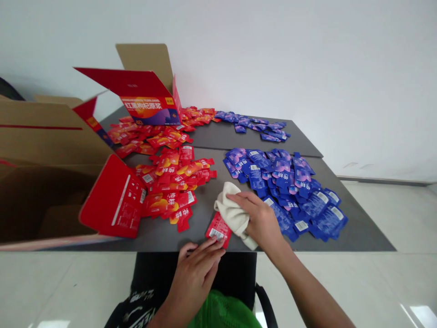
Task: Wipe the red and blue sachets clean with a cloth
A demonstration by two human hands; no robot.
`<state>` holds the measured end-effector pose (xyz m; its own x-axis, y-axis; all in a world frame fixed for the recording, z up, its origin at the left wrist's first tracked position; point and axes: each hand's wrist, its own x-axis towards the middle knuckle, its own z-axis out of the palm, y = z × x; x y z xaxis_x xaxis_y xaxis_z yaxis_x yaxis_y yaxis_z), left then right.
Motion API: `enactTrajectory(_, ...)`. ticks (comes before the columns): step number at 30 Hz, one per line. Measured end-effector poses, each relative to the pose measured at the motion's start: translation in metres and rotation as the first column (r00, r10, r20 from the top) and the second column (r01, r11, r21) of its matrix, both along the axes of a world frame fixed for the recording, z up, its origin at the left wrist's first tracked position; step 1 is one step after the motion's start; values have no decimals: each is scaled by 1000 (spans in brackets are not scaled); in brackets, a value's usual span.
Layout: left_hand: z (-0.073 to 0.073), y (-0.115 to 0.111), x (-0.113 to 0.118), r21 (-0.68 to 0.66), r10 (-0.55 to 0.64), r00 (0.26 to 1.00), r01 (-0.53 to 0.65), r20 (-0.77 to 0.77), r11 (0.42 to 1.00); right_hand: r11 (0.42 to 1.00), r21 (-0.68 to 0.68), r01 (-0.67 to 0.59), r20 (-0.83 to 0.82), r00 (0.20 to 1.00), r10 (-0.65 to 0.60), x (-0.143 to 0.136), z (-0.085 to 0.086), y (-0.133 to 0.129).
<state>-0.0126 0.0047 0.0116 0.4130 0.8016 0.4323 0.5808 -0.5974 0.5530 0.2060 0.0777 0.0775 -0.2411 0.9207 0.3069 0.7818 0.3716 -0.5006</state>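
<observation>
A red pouch with a white label lies near the table's front edge. My left hand rests its extended fingertips on the pouch's lower end. Bunched in my right hand is a cream cloth, which covers the pouch's upper right part. To the left is a pile of red pouches; to the right lies a pile of blue pouches.
A large open carton fills the left side. Behind it stands an open red box among more red pouches. Further blue pouches lie along the back of the grey table, near the white wall.
</observation>
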Motion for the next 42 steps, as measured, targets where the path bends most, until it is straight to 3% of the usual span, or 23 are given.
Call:
enactTrajectory(3, -3, -1, -1, -38, -3, 1000, 3, 6, 999, 982, -104, -157, 9, 987, 159, -11, -8, -38)
enactTrajectory(5, -3, 0, -2, -44, -7, 1000, 7, 7, 999, 965, -174, -194, 35, 978, 203, -16, -17, -43)
enactTrajectory(9, 0, 3, -2, 0, -28, 1000, 28, 2, 1000, 984, -167, -57, 117, 990, 78, -10, -24, 2)
enactTrajectory(11, 2, 3, -1, 9, -33, 999, 33, 9, 999, 991, -136, 12, 189, 982, 14, -3, -18, 28)
enactTrajectory(13, 3, 3, -1, 4, -28, 999, 28, 18, 1000, 994, -96, 46, 218, 976, -24, 0, -11, 38)
enactTrajectory(15, 2, 2, -1, -4, -23, 999, 23, 24, 1000, 998, -48, 38, 172, 985, -29, -1, -5, 27)
enactTrajectory(17, 0, 1, -1, -22, -16, 1000, 17, 26, 1000, 1000, -20, -13, 86, 996, 14, -6, -5, 0)
enactTrajectory(20, -2, 0, -2, -66, -15, 1000, 17, 24, 998, 978, -117, -171, 52, 983, 178, -16, -14, -38)
enactTrajectory(22, -3, 1, -3, -81, -18, 1000, 19, 12, 997, 968, -167, -187, 43, 979, 197, -18, -22, -43)
enactTrajectory(26, 0, 3, -3, -38, -31, 999, 30, -11, 999, 988, -146, -44, 130, 990, 64, -6, -27, 0)
enactTrajectory(30, 3, 3, -1, -22, -25, 1000, 25, -5, 999, 995, -79, 56, 221, 975, -37, 6, -13, 36)
enactTrajectory(32, 2, 2, -1, -24, -17, 1000, 17, 7, 1000, 998, -19, 62, 159, 986, -59, 4, -7, 27)
enactTrajectory(34, -1, 1, -1, -36, -9, 1000, 9, 13, 999, 1000, 18, 18, 59, 998, -19, -3, -8, 1)
enactTrajectory(38, -5, 0, -3, -70, -5, 1000, 5, 8, 998, 976, -111, -186, 23, 982, 190, -19, -22, -48)
enactTrajectory(40, -4, 1, -4, -66, -14, 1000, 14, 8, 998, 972, -153, -178, 23, 983, 184, -19, -30, -48)
enactTrajectory(42, 0, 3, -3, -53, -26, 1000, 27, 9, 998, 981, -153, -117, 43, 991, 125, -13, -34, -29)
